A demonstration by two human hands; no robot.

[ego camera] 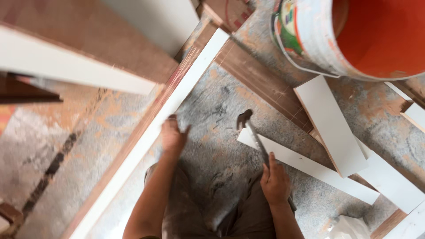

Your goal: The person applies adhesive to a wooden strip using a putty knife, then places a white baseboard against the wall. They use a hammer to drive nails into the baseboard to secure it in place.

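Observation:
My right hand (275,181) grips the handle of a hammer (250,129), whose dark head points up and away over the dusty floor. My left hand (172,136) is blurred and rests against a long white-faced board (190,82) that runs diagonally from the bottom left to the top middle. Its fingers are by the board's edge; I cannot tell whether they hold anything. My knees show below both hands.
A large bucket (318,48) with an orange inside stands at the top right. Several white board offcuts (332,124) and a brown plank (261,82) lie on the floor to the right. A white panel (66,64) crosses the upper left.

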